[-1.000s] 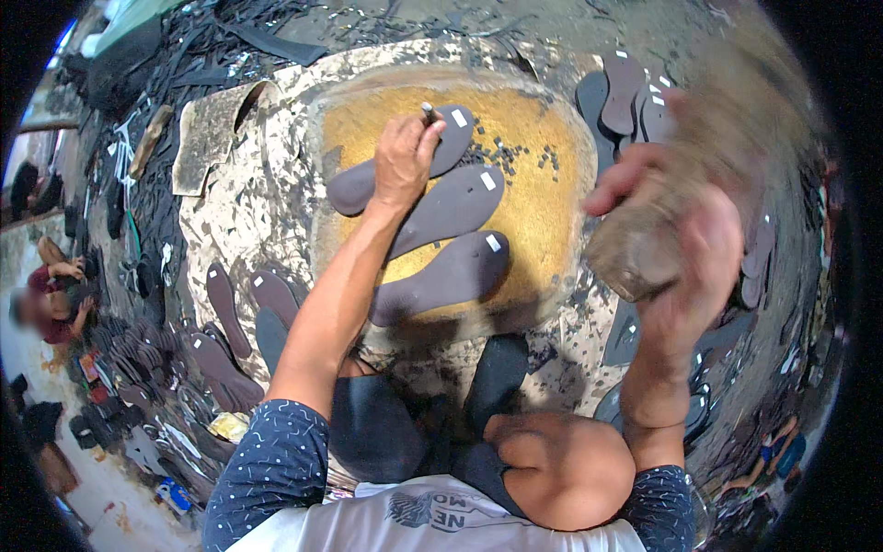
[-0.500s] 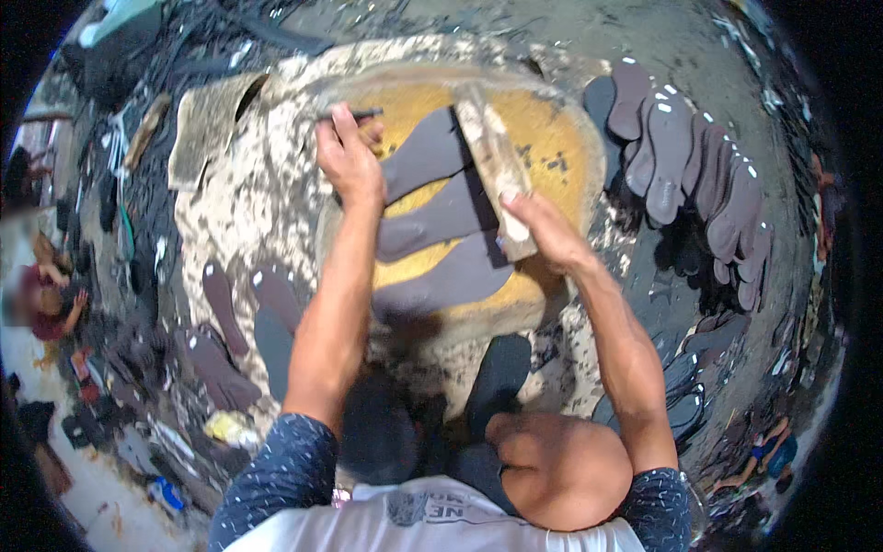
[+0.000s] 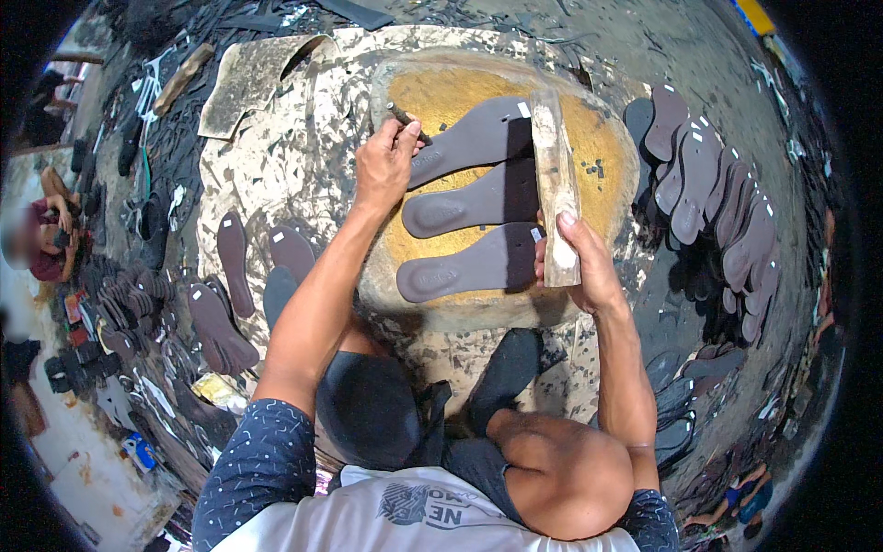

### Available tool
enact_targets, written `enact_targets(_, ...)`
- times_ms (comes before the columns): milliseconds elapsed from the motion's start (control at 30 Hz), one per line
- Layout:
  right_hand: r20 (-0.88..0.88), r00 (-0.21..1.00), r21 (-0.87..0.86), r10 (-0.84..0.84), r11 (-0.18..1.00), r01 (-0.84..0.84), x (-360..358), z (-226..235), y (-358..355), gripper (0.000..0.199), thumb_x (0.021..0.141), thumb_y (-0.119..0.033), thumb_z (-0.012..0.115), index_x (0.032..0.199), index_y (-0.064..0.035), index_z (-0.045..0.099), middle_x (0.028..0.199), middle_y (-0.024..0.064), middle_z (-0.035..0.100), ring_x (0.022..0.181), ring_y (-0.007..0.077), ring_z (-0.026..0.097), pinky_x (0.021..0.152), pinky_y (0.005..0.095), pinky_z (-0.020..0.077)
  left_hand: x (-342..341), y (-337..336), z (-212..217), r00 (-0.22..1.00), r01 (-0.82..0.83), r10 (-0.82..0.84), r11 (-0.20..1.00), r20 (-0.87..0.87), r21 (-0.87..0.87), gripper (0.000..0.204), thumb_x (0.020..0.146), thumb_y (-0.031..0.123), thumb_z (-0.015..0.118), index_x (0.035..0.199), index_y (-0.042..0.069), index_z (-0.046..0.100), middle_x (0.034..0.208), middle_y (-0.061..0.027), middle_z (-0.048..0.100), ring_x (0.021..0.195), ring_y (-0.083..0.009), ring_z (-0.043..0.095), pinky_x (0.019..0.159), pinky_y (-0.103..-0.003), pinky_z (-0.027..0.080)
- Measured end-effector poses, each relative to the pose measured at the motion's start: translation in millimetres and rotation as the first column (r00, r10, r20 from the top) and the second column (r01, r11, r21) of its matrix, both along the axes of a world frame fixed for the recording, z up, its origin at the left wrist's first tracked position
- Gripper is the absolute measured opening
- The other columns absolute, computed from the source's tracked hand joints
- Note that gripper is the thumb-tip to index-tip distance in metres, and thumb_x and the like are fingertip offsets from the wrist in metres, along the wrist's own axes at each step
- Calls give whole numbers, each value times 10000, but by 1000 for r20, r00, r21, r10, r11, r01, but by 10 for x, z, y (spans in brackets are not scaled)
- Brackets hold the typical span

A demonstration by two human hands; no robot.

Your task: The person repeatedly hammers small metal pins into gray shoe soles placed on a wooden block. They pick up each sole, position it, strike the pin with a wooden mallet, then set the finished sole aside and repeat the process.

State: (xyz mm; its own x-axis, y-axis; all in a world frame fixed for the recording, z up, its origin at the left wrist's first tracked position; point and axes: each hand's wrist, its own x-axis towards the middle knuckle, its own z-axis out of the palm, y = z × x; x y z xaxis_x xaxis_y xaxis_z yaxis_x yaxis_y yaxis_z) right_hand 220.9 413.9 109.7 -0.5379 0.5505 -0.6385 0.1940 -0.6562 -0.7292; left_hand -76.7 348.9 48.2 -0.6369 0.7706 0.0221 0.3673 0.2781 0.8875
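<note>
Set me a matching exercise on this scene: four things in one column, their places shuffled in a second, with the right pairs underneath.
Things:
1. long wooden bar
2. slim dark rod
3. yellow-topped slab
4. greyish sheet with a curled edge

Places:
A. beneath three dark soles
B. at the upper-left part of the pale mat
C. in the person's right hand
D. in the person's left hand

Right pairs: 1-C, 2-D, 3-A, 4-B
</note>
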Motion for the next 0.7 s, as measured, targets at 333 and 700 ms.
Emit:
enact_targets(333, -216, 976, 633, 11, 763, 132, -484, 1461, 147, 725, 957, -568, 517, 1400, 5, 506, 884, 88, 614, 768, 184, 617, 750, 362, 551, -18, -95, -170, 907, 148, -98, 985, -411, 92, 159, 969, 150, 655, 978, -8, 670, 903, -182, 665, 844, -380, 646, 743, -450, 511)
enact_targets(700, 95, 956, -161, 278, 952, -261, -409, 132, 32, 415, 1053, -365, 525, 1268, -18, 598, 927, 44, 707, 790, 126, 651, 731, 290, 540, 17, -60, -185, 922, 121, -74, 987, -379, 102, 286, 1014, 271, 633, 1103, -1, 646, 983, -162, 703, 885, -297, 702, 746, -386, 575)
